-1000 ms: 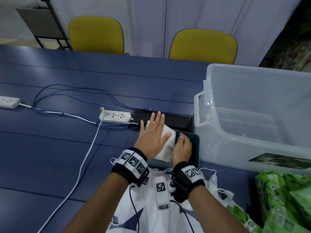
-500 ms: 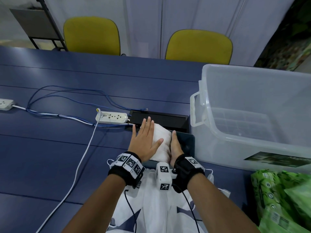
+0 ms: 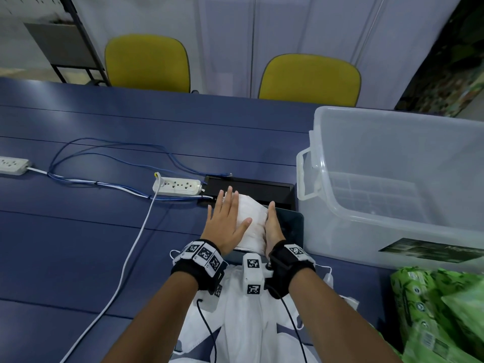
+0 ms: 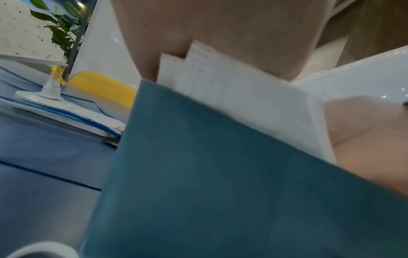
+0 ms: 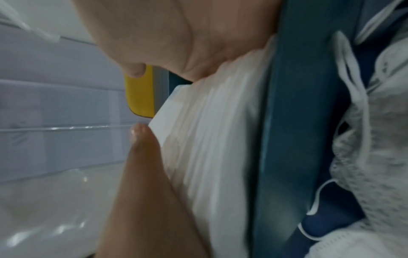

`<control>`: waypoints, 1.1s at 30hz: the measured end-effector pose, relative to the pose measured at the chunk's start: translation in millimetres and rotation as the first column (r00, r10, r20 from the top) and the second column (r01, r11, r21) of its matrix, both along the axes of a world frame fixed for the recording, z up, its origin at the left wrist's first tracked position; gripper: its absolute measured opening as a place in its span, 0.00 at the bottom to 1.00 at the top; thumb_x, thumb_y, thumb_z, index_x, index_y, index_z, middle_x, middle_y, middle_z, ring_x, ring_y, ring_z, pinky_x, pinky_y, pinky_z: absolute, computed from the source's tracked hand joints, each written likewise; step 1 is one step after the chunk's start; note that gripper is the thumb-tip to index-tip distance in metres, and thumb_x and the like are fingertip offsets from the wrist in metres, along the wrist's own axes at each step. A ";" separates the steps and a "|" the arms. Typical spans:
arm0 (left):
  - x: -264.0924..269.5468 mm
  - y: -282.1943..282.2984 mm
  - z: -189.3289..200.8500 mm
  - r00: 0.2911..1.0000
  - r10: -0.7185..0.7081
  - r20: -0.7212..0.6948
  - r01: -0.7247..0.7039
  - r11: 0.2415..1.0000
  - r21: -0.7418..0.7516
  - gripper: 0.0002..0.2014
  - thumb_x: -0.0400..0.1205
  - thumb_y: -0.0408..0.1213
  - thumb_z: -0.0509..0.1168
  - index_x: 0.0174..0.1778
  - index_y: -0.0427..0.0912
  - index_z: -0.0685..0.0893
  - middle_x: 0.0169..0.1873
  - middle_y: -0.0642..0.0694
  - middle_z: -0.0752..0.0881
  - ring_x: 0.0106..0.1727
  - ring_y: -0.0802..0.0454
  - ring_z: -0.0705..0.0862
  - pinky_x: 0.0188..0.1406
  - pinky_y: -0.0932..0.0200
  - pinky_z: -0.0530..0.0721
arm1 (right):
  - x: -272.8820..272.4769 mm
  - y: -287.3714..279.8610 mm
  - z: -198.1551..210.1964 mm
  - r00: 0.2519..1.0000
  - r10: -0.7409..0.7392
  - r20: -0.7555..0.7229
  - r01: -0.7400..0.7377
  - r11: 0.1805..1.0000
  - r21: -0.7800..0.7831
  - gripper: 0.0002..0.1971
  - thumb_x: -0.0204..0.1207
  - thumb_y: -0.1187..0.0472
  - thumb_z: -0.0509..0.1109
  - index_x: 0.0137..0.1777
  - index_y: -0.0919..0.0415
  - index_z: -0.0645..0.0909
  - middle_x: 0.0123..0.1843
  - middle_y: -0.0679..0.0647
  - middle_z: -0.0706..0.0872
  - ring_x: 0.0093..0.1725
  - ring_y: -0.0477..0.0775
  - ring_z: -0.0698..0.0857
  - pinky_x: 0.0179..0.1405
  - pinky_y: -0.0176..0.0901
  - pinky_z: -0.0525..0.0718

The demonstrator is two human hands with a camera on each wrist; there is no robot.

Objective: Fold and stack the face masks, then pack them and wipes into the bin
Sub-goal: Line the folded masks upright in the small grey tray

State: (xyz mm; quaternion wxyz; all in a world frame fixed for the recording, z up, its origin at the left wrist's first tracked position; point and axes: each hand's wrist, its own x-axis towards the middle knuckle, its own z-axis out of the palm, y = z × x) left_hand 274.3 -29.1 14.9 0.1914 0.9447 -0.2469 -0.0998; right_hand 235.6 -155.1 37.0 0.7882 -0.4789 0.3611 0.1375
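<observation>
Stack of folded white fabric face masks sits on a dark teal flat rectangular board, near the middle of the dark blue table, just left of the bin.

Left hand: flat, fingers straight and together, palm pressing down on the left part of the stack. Holding nothing.

Right hand: turned on edge, fingers straight, pressed against the stack's right side. The right wrist view shows the stack's layered edges lying against the palm, the thumb alongside; no curl round the masks.

Left wrist view, blurred: mask corners stick out under the palm, teal board beneath.

Large clear plastic storage bin stands at the table's right side, close beside the board; whether they touch, cannot tell.

Loose unfolded white masks with ear loops lie at the near edge, between the forearms.

Green printed packs of wipes are at the near right corner, in front of the bin.

White power strip lies left of the stack, with blue and white cables running left across the table; a second strip is at the left edge.

Two yellow chairs stand beyond the far edge.
</observation>
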 end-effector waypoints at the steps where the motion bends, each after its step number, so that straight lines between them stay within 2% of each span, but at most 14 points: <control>1: 0.3 0.2 4.8 0.999 0.007 -0.038 -0.009 0.999 -0.045 0.42 0.77 0.65 0.37 0.83 0.44 0.39 0.82 0.51 0.34 0.82 0.53 0.32 0.80 0.41 0.39 | -1.5 -3.4 0.4 1.000 -0.010 -0.009 0.011 1.000 0.002 0.37 0.79 0.29 0.45 0.63 0.59 0.80 0.45 0.55 0.91 0.44 0.52 0.90 0.44 0.41 0.87; 3: 7.6 5.3 4.5 0.983 0.043 -0.179 -0.089 0.962 -0.260 0.37 0.83 0.59 0.44 0.83 0.43 0.40 0.83 0.49 0.36 0.83 0.53 0.35 0.82 0.44 0.39 | -7.6 -10.2 6.4 0.998 -0.047 -0.049 0.048 0.999 0.009 0.38 0.79 0.29 0.47 0.75 0.59 0.70 0.64 0.54 0.84 0.64 0.54 0.84 0.55 0.42 0.80; 5: 15.0 17.5 0.9 0.922 0.103 -0.374 -0.300 0.801 -0.518 0.38 0.84 0.62 0.49 0.84 0.48 0.45 0.84 0.48 0.45 0.84 0.53 0.45 0.83 0.47 0.44 | -11.9 -16.6 8.4 0.988 -0.127 -0.092 0.130 0.991 0.021 0.44 0.78 0.29 0.50 0.82 0.63 0.58 0.81 0.57 0.66 0.79 0.58 0.67 0.71 0.50 0.70; 7: 12.8 27.8 -3.1 0.785 0.123 -0.607 -0.557 0.569 -0.605 0.42 0.76 0.73 0.51 0.83 0.53 0.57 0.80 0.50 0.64 0.81 0.53 0.62 0.82 0.45 0.57 | -14.7 -19.1 7.5 0.979 -0.173 -0.105 0.176 0.984 0.020 0.44 0.78 0.30 0.52 0.83 0.64 0.56 0.82 0.59 0.63 0.80 0.59 0.66 0.73 0.52 0.68; 9: -0.5 29.9 -2.5 0.657 0.068 -0.751 -0.687 0.464 -0.559 0.32 0.82 0.67 0.48 0.70 0.48 0.77 0.65 0.49 0.82 0.69 0.51 0.79 0.73 0.49 0.71 | -15.0 -14.7 3.2 0.984 -0.149 -0.095 0.154 0.987 0.050 0.43 0.78 0.30 0.51 0.81 0.64 0.60 0.79 0.60 0.70 0.76 0.58 0.72 0.67 0.51 0.74; 11: -10.6 25.6 -3.9 0.587 0.019 -0.810 -0.736 0.431 -0.523 0.26 0.86 0.58 0.45 0.55 0.47 0.84 0.52 0.46 0.88 0.54 0.50 0.86 0.59 0.52 0.80 | -13.5 -4.6 1.6 0.993 -0.104 -0.052 0.107 0.991 0.078 0.41 0.76 0.28 0.50 0.74 0.61 0.72 0.69 0.60 0.81 0.65 0.58 0.82 0.56 0.48 0.82; 14: -13.1 21.7 -7.4 0.580 -0.013 -0.815 -0.744 0.399 -0.536 0.26 0.87 0.55 0.43 0.53 0.46 0.84 0.45 0.48 0.90 0.48 0.53 0.87 0.49 0.57 0.82 | -10.1 6.1 2.6 0.997 -0.072 -0.008 0.072 0.995 0.071 0.37 0.77 0.28 0.51 0.67 0.58 0.80 0.65 0.60 0.85 0.62 0.60 0.84 0.66 0.55 0.81; 19: -6.5 24.9 -10.3 0.571 -0.053 -0.819 -0.748 0.378 -0.546 0.24 0.86 0.56 0.49 0.49 0.48 0.88 0.45 0.49 0.91 0.51 0.52 0.87 0.64 0.49 0.79 | -7.4 1.5 8.6 0.997 -0.073 -0.017 0.073 0.997 0.031 0.35 0.76 0.28 0.53 0.57 0.58 0.85 0.52 0.58 0.90 0.55 0.59 0.87 0.62 0.53 0.83; 21: -7.2 22.4 -8.8 0.580 -0.063 -0.812 -0.734 0.392 -0.555 0.22 0.86 0.56 0.49 0.52 0.53 0.87 0.47 0.52 0.91 0.51 0.57 0.88 0.62 0.52 0.79 | -1.4 -0.3 7.0 0.997 -0.072 0.001 0.072 0.996 0.060 0.34 0.77 0.29 0.51 0.48 0.57 0.86 0.44 0.57 0.91 0.51 0.59 0.87 0.61 0.52 0.83; 24: -12.6 17.2 -3.4 0.608 -0.050 -0.792 -0.701 0.435 -0.565 0.20 0.86 0.56 0.46 0.58 0.56 0.82 0.50 0.56 0.90 0.53 0.62 0.87 0.56 0.59 0.80 | 5.6 1.0 7.5 0.998 -0.066 0.020 0.064 0.995 0.070 0.33 0.79 0.30 0.51 0.45 0.56 0.86 0.46 0.56 0.90 0.58 0.60 0.85 0.72 0.54 0.75; 27: -12.7 17.9 -3.6 0.612 -0.048 -0.790 -0.689 0.459 -0.561 0.21 0.85 0.60 0.47 0.59 0.58 0.82 0.54 0.55 0.89 0.57 0.60 0.86 0.61 0.56 0.79 | 7.2 -5.7 12.4 0.999 -0.035 0.006 0.035 0.999 0.040 0.34 0.77 0.29 0.51 0.43 0.59 0.84 0.39 0.55 0.89 0.50 0.57 0.85 0.63 0.50 0.80; 29: -10.5 20.0 -2.2 0.599 -0.054 -0.799 -0.693 0.464 -0.551 0.24 0.83 0.62 0.47 0.57 0.58 0.85 0.56 0.52 0.89 0.60 0.55 0.85 0.66 0.51 0.77 | 4.7 -15.4 16.4 0.999 -0.037 -0.023 0.037 0.999 0.024 0.35 0.77 0.29 0.51 0.51 0.63 0.81 0.43 0.56 0.87 0.51 0.56 0.84 0.49 0.47 0.80; 31: -9.3 21.7 -2.8 0.586 -0.050 -0.809 -0.710 0.450 -0.542 0.25 0.82 0.64 0.48 0.53 0.57 0.88 0.54 0.49 0.90 0.60 0.52 0.85 0.68 0.49 0.77 | 1.0 -23.4 19.2 0.995 -0.078 -0.064 0.079 0.997 0.011 0.40 0.77 0.29 0.51 0.69 0.65 0.73 0.62 0.54 0.81 0.67 0.57 0.78 0.55 0.49 0.76; 33: -10.3 20.8 -1.1 0.577 -0.040 -0.816 -0.728 0.428 -0.536 0.26 0.83 0.63 0.47 0.56 0.54 0.86 0.49 0.52 0.91 0.54 0.57 0.88 0.59 0.57 0.81 | -0.6 -25.4 15.6 0.990 -0.120 -0.073 0.121 0.993 0.009 0.43 0.76 0.28 0.53 0.79 0.62 0.65 0.75 0.55 0.74 0.74 0.58 0.73 0.60 0.51 0.73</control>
